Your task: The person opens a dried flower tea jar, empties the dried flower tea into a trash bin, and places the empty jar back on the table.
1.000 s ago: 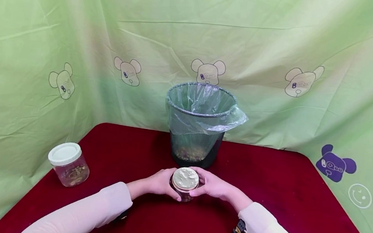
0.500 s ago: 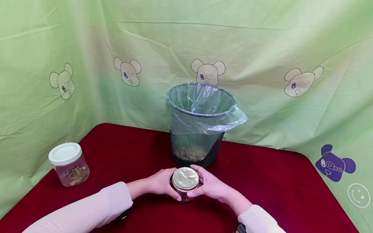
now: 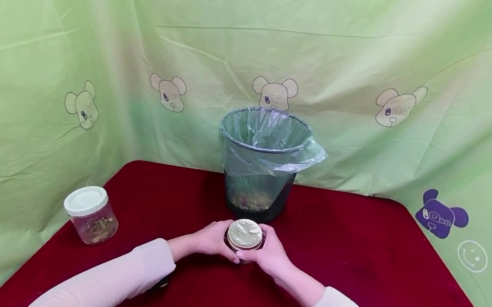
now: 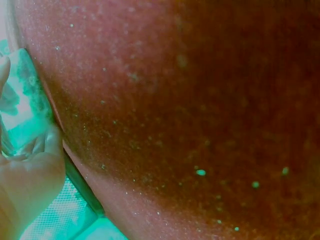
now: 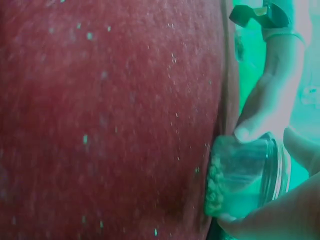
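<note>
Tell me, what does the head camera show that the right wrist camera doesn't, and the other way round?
Only the head view shows the pale, uneven top of the held jar, the plastic-lined mouth of the mesh bin, and the purple mouse print and winking smiley on the curtain.

Only the right wrist view shows small pieces gathered at the jar's base, and pale specks on the red cloth.

Both share the jar, the cloth, and the left hand and right hand gripping the jar.

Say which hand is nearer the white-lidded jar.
Left. The left hand grips the left side of the held jar, right of the white-lidded jar and apart from it; the right hand grips the held jar's right side, farther away.
</note>
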The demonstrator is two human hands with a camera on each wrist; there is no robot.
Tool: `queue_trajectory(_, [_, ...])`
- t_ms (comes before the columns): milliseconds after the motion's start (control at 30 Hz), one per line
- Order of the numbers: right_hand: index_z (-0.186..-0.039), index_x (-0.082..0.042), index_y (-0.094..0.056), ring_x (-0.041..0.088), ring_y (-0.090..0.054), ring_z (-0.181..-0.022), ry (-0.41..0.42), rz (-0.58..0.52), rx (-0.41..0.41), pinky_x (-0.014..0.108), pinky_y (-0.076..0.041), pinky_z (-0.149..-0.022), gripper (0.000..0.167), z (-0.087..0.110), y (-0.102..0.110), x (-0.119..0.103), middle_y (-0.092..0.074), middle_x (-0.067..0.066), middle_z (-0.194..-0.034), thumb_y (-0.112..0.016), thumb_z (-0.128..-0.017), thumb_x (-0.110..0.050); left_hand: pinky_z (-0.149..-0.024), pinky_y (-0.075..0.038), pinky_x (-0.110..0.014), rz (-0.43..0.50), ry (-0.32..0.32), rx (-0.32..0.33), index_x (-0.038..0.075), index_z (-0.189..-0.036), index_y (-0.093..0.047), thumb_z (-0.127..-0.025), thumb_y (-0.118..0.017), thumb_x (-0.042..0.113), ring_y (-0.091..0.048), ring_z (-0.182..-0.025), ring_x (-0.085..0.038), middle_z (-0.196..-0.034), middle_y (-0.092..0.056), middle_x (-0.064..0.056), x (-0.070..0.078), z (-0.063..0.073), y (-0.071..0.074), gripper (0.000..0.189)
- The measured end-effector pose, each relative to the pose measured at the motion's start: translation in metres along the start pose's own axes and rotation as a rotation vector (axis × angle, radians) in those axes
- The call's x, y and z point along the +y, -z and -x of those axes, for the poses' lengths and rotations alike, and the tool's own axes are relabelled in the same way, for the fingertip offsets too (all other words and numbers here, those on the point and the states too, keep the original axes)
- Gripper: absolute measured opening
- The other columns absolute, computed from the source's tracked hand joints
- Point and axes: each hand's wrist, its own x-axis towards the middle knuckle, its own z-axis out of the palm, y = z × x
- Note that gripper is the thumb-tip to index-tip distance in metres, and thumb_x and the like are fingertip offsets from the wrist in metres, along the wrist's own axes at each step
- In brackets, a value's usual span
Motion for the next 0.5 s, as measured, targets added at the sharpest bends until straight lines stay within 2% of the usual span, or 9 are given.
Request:
queue_trajectory(233, [-0.126, 0.008, -0.042, 0.031, -0.052, -0.114, 0.031, 0.062, 0.043, 0.044, -0.039, -0.098, 0.080, -0.0002, -0.0052, 0.0038, -0.055, 0.017, -0.120, -0.088, -0.060, 0.002, -0.084, -0.048, -0.026, 0.017, 0.010, -0.006, 0.012, -0.113, -0.060, -0.058, -0.093, 0.031, -0.060, -0.092, -0.007, -0.100, -0.065, 0.009, -0.0003, 0.0004, -0.0013, 0.067])
queue_trajectory(500, [-0.128, 0.006, -0.044, 0.029, -0.052, -0.115, 0.040, 0.038, 0.005, 0.043, -0.039, -0.099, 0.079, -0.0067, -0.0012, 0.0074, -0.056, 0.016, -0.122, -0.087, -0.062, 0.002, -0.086, -0.047, -0.027, -0.006, 0.003, 0.001, 0.012, -0.114, -0.059, -0.058, -0.093, 0.031, -0.059, -0.094, -0.008, -0.101, -0.064, 0.009, -0.0002, -0.0005, -0.0004, 0.069])
